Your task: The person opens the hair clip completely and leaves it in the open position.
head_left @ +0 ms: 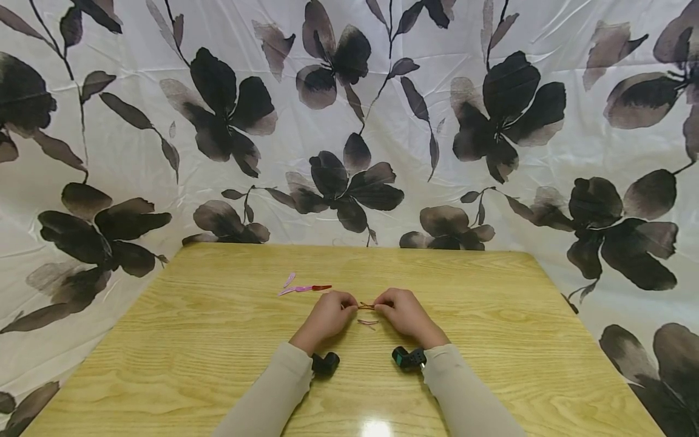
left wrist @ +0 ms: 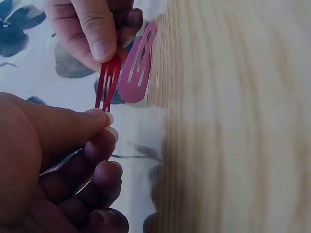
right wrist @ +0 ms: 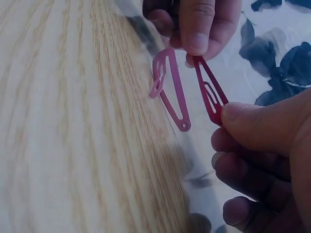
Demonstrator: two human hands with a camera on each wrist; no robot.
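Between both hands is a red snap hair clip [head_left: 366, 307], pinched at one end by the left hand [head_left: 332, 312] and at the other by the right hand [head_left: 405, 314]. The left wrist view shows the red clip's slotted metal strips, with a thumb on each end. A pink snap hair clip [head_left: 368, 322] lies on the table just in front of the hands. Its centre tongue stands away from its frame in the right wrist view, so this pink clip [right wrist: 181, 92] is unsnapped.
Beyond the left hand, two pink hair clips [head_left: 297, 289] and another red hair clip [head_left: 321, 287] lie close together on the wooden table [head_left: 164, 340]. A white cloth with dark flowers [head_left: 426, 152] hangs behind the table and at its sides.
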